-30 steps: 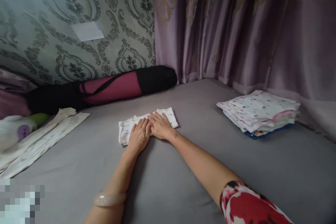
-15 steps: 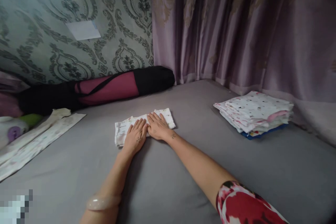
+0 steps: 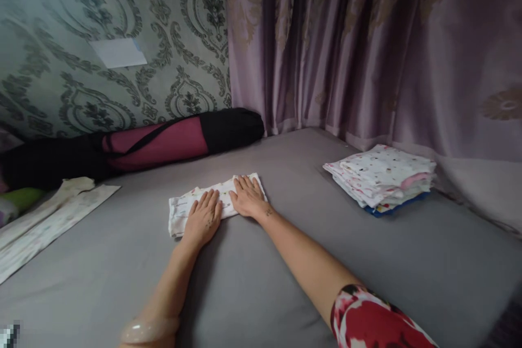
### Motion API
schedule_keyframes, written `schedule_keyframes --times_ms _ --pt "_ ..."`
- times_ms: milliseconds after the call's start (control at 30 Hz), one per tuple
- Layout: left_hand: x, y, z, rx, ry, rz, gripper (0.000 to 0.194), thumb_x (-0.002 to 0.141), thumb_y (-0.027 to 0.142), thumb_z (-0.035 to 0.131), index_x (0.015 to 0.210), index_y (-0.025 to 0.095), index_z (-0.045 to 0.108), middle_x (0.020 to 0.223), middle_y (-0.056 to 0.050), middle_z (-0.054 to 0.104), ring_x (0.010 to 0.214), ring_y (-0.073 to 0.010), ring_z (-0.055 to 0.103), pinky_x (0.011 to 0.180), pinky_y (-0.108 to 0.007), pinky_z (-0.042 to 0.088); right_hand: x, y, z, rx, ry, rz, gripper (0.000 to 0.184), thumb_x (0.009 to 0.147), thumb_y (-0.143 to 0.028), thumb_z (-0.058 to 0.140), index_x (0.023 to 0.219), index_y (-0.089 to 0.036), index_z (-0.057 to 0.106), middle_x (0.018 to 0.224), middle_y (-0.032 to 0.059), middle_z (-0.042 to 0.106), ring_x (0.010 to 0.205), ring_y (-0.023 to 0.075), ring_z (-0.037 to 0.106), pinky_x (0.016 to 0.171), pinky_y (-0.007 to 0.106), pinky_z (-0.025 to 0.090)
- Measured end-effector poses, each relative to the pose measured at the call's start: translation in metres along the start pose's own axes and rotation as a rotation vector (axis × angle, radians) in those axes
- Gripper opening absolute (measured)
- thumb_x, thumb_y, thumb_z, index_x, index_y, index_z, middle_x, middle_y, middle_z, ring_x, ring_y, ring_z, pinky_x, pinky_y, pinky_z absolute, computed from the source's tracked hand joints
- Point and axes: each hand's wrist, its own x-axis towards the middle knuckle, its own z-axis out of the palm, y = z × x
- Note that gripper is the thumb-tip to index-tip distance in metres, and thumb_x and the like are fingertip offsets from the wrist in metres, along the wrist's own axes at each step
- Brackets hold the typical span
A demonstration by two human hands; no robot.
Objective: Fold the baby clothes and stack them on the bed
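Note:
A folded white garment [image 3: 225,199] with small printed figures lies on the grey bed sheet [image 3: 253,277], a long narrow bundle in front of me. My left hand [image 3: 205,217] rests flat on its left half, fingers stretched out. On the right half lies my right hand [image 3: 248,196], palm down, with its fingers slightly spread. A gap of printed cloth shows between the two hands. Both palms press on the cloth without gripping it, and they hide part of its surface.
To the right sits a stack of folded printed clothes [image 3: 381,174], blue cloth at its bottom. White printed pants [image 3: 57,223] lie spread at the left beside a green and white plush toy [image 3: 24,200]. A long black and maroon bag [image 3: 163,138] runs along the wall, near the purple curtain [image 3: 326,54].
My hands have slid apart along the garment, the left one leftward and the right one toward the right end. The view has turned a little to the right.

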Motion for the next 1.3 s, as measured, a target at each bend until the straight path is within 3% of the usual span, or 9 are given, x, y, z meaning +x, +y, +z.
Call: schedule_keyframes --times_ms 267,400,533,667,867,1067,1300 --pt "0.001 0.002 -0.003 -0.024 -0.050 0.001 0.060 0.099 0.045 0.021 0.146 0.013 0.036 0.153 -0.013 0.035 0.144 -0.0254 0.027 0.117 -0.047 0.022 0.004 0.003 -0.006 0.021 -0.044 -0.013 0.059 0.100 -0.040 0.025 0.149 -0.010 0.034 0.156 0.0130 0.030 0.145 0.0242 0.021 0.118 0.044 0.011" --pt "0.001 -0.002 -0.011 0.003 -0.038 0.027 0.060 0.098 0.047 0.024 0.145 0.012 0.037 0.152 -0.014 0.037 0.143 -0.0255 0.029 0.116 -0.045 0.025 0.005 0.012 -0.012 -0.004 0.026 -0.049 0.057 0.099 -0.036 0.026 0.148 -0.007 0.034 0.156 0.0141 0.028 0.146 0.0242 0.019 0.118 0.042 0.010" --pt "0.000 -0.018 -0.013 0.118 0.062 -0.116 0.063 0.097 0.047 0.027 0.144 0.007 0.039 0.151 -0.019 0.037 0.144 -0.0320 0.026 0.116 -0.052 0.020 0.005 0.023 -0.008 -0.033 0.003 0.023 0.062 0.099 -0.039 0.025 0.148 -0.001 0.031 0.157 0.0166 0.025 0.146 0.0260 0.015 0.118 0.041 0.011" --pt "-0.001 -0.031 -0.007 0.086 -0.001 -0.226 0.068 0.096 0.053 0.024 0.145 0.007 0.037 0.150 -0.020 0.038 0.141 -0.0341 0.030 0.114 -0.054 0.024 0.005 0.029 -0.002 -0.034 -0.008 0.039 0.065 0.099 -0.041 0.023 0.149 0.000 0.030 0.157 0.0163 0.025 0.146 0.0272 0.016 0.118 0.041 0.012" --pt "0.002 -0.045 -0.003 0.014 -0.013 -0.203 0.060 0.098 0.046 0.022 0.145 0.013 0.039 0.151 -0.015 0.039 0.142 -0.0298 0.030 0.114 -0.051 0.025 0.007 0.029 -0.002 -0.031 0.009 0.032 0.064 0.098 -0.040 0.024 0.148 -0.001 0.032 0.156 0.0163 0.027 0.146 0.0277 0.017 0.117 0.041 0.015" --pt "0.002 -0.069 -0.003 -0.035 -0.015 -0.080 0.053 0.098 0.040 0.027 0.142 0.016 0.043 0.149 -0.013 0.042 0.141 -0.0253 0.033 0.115 -0.046 0.028 0.006 0.029 -0.003 -0.023 -0.006 0.042 0.064 0.098 -0.040 0.025 0.148 -0.001 0.032 0.157 0.0155 0.027 0.146 0.0269 0.017 0.117 0.040 0.015" --pt "0.002 -0.072 -0.001 -0.063 0.029 -0.129 0.051 0.097 0.037 0.029 0.140 0.018 0.047 0.148 -0.011 0.044 0.142 -0.0273 0.031 0.114 -0.047 0.028 0.008 0.030 -0.004 -0.017 -0.027 0.042 0.064 0.098 -0.040 0.024 0.148 -0.003 0.032 0.157 0.0146 0.026 0.147 0.0259 0.015 0.118 0.041 0.013"
